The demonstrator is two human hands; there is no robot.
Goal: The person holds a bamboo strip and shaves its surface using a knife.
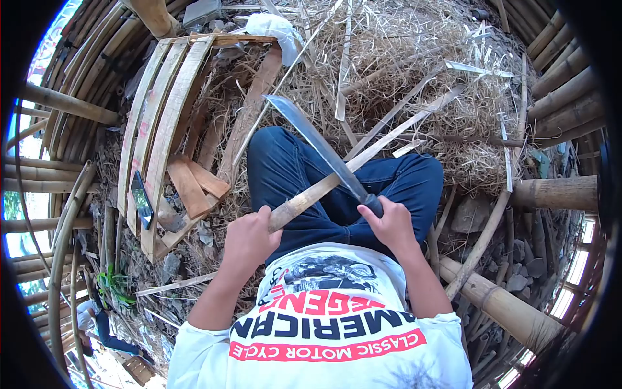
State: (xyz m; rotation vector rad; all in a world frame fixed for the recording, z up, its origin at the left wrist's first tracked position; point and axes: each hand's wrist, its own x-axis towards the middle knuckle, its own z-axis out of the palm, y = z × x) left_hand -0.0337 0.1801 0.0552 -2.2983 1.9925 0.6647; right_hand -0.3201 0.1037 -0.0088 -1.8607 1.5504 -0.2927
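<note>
My left hand (254,235) is closed round the near end of a long split bamboo strip (379,146), which runs up and to the right across my lap. In my right hand (390,223) is the dark handle of a machete (319,146). Its broad blade points up and to the left, crossing over the bamboo strip a little ahead of the handle. Both hands are close above my legs in blue jeans (275,152).
Bamboo shavings (414,71) cover the ground ahead. A slatted wooden pallet (152,123) lies left, with a phone (140,201) on it and wood offcuts (191,185) beside it. Thick bamboo poles (499,301) lie right. Another person (97,321) is at the lower left.
</note>
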